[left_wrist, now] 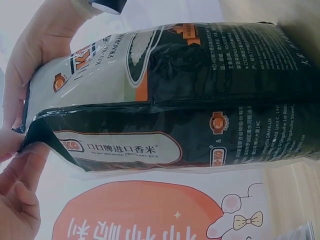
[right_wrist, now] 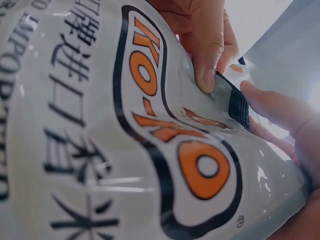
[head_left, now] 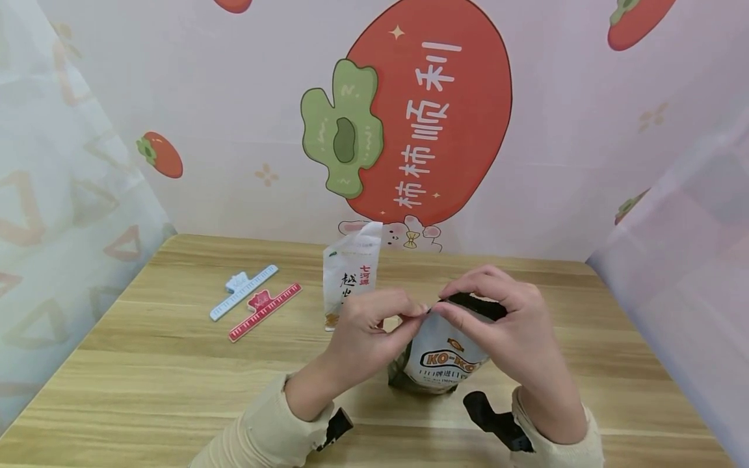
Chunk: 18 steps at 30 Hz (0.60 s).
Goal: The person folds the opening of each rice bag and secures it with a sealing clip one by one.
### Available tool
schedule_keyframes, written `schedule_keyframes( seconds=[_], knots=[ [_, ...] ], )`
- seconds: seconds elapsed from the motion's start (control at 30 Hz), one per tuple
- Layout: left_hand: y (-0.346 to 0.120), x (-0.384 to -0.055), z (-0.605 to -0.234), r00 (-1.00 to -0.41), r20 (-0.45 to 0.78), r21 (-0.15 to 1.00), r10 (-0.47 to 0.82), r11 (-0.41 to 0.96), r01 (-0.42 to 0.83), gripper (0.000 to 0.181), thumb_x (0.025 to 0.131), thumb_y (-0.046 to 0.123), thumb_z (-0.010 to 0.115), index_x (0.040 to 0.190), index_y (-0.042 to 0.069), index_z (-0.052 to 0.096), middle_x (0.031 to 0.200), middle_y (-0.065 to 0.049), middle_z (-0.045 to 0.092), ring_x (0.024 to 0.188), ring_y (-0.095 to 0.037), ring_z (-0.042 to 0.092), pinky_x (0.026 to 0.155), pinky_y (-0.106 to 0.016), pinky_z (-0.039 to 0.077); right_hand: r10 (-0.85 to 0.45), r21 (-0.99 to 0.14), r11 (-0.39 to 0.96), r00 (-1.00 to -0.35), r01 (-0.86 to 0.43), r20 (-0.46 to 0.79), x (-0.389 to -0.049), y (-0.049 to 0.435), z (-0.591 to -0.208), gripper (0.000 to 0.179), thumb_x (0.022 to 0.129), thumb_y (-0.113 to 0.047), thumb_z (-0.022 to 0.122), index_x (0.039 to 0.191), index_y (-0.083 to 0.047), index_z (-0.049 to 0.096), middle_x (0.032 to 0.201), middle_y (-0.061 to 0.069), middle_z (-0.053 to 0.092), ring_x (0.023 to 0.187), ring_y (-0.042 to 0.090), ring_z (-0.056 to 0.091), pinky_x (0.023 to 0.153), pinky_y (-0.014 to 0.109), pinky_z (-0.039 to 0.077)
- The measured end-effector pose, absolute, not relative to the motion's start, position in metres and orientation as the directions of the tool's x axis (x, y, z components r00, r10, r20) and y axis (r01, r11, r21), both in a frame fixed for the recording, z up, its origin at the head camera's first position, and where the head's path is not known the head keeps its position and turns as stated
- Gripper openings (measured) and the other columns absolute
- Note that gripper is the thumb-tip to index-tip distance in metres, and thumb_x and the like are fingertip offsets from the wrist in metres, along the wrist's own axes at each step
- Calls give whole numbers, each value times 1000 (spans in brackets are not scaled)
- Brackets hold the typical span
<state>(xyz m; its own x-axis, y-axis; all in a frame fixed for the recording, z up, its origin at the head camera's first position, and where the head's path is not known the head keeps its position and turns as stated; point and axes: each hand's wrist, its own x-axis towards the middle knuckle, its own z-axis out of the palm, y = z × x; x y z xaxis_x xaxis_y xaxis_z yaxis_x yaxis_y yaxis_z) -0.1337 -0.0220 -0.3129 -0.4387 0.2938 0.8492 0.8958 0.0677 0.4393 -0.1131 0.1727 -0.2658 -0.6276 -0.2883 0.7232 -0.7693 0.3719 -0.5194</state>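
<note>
A dark green and white KO-KO rice bag (head_left: 447, 354) stands upright on the wooden table in front of the person. My left hand (head_left: 374, 325) pinches the left part of its top edge between thumb and fingers. On the other side my right hand (head_left: 521, 325) grips the same top edge, with the thumb on the white front and fingers behind. Both hands' fingertips are close together at the top. The left wrist view shows the bag's printed side panel (left_wrist: 120, 147); in the right wrist view the orange KO-KO logo (right_wrist: 200, 170) fills much of the frame.
Behind the bag to the left stands a white pouch (head_left: 351, 273) with red and black lettering. Farther left, a light blue clip (head_left: 242, 292) and a red clip (head_left: 264, 312) lie side by side on the table (head_left: 146, 364). A printed cloth (head_left: 257, 130) hangs behind.
</note>
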Motion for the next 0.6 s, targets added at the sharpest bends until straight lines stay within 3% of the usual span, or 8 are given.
schedule_keyframes(
  seconds=[0.13,0.33,0.47,0.6],
  knots=[
    [-23,-134,-313,-453,839,453,301,73,889,12,82,-11,71,83,1,73,77,-7,73,69,-10,67,64,-15,52,-297,-520,357,-622,-776,725,-114,173,-265,31,66,12,84,86,-10,75,83,-1,70,84,4,65,79,14,51],
    [-25,-136,-314,-486,809,488,331,84,869,13,86,-4,70,91,7,69,78,-2,70,70,-7,60,52,-18,39,-309,-531,307,-611,-790,729,-116,174,-267,31,67,14,82,88,-8,74,85,4,70,87,6,65,81,15,51],
    [-26,-138,-313,-476,803,492,360,51,869,13,88,-3,69,94,8,68,81,-3,70,74,-7,61,51,-22,40,-330,-548,327,-636,-770,697,-115,176,-264,32,68,15,81,88,-9,74,87,0,69,89,6,64,81,16,52],
    [-27,-140,-314,-509,778,534,368,38,844,12,87,-3,69,94,8,71,83,-3,72,74,-7,62,51,-24,41,-340,-554,328,-643,-765,686,-114,177,-264,31,71,14,80,91,-9,74,89,1,69,89,6,64,80,16,51]
  ],
)
